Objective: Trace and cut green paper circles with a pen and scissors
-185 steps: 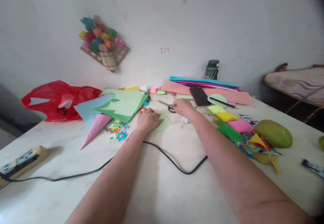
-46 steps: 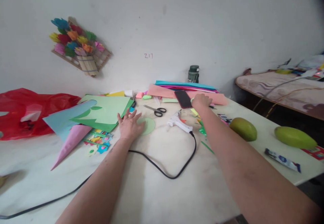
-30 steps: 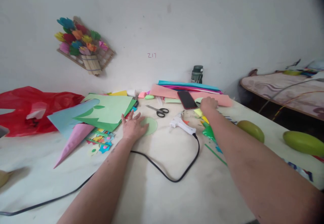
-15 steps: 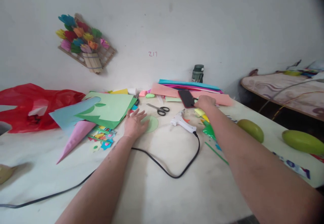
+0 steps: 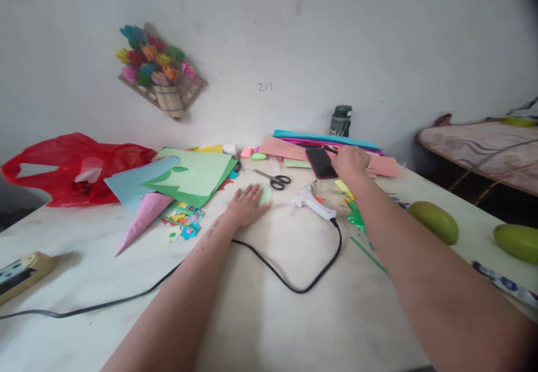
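My left hand (image 5: 247, 207) lies flat with its fingers stretched out, partly over a pale green paper circle (image 5: 266, 194) on the table. Closed around a slim dark-ended pen (image 5: 330, 149), my right hand (image 5: 353, 162) is beside a dark phone (image 5: 321, 163); most of the pen is hidden by the fingers. Black-handled scissors (image 5: 279, 181) rest beyond the paper circle. Between my arms sits a white hot glue gun (image 5: 314, 206) with its black cord (image 5: 294, 291).
Green and blue paper sheets (image 5: 202, 173), a pink paper cone (image 5: 145, 223) and a red plastic bag (image 5: 75, 164) lie left. Coloured sheets (image 5: 328, 139) and a bottle (image 5: 341, 121) stand by the wall. Mangoes (image 5: 435, 222) are at right, a power strip (image 5: 27, 274) at left.
My right hand has lifted slightly from beside the phone, with the pen in it. My left hand has flattened over the paper circle. The whole view has shifted a little.
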`<state>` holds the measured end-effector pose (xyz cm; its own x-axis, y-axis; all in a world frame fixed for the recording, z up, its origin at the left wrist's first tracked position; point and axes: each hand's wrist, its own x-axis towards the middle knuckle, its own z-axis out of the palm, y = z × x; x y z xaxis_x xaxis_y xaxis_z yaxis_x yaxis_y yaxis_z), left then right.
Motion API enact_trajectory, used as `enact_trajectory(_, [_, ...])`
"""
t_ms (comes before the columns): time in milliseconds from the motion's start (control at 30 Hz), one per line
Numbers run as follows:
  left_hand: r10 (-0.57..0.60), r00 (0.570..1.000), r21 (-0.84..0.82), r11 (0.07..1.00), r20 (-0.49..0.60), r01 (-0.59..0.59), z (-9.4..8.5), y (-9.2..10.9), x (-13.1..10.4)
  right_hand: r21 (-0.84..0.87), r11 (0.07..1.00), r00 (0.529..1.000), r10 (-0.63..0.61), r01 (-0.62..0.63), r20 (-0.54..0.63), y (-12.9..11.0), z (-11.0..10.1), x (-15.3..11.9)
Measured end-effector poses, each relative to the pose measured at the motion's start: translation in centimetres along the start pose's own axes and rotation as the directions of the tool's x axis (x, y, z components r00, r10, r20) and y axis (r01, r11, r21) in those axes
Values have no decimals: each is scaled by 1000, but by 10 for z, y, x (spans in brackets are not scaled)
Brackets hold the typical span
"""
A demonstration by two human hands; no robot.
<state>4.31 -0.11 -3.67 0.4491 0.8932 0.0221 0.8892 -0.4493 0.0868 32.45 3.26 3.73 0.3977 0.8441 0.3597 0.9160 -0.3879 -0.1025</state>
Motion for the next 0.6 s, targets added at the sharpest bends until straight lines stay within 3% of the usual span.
enact_trajectory(133, [-44,998,54,997,-39,46,1,-10,10,170,950,960,-240,263,-147,-35,-16,-24])
enact_trajectory(267, [-155,962,82,981,-224,177,1,-20,6,339,749,818,-559,570,-140,-63,-8,-59])
enact_trajectory(367, [-228,922,79,961,-313,264,1,-26,-8,422,632,729,-676,650,-110,-74,4,-81])
enact_trajectory(600, [-411,894,17,907,-176,420,5,-28,-43,419,568,595,-800,709,78,-78,13,-104])
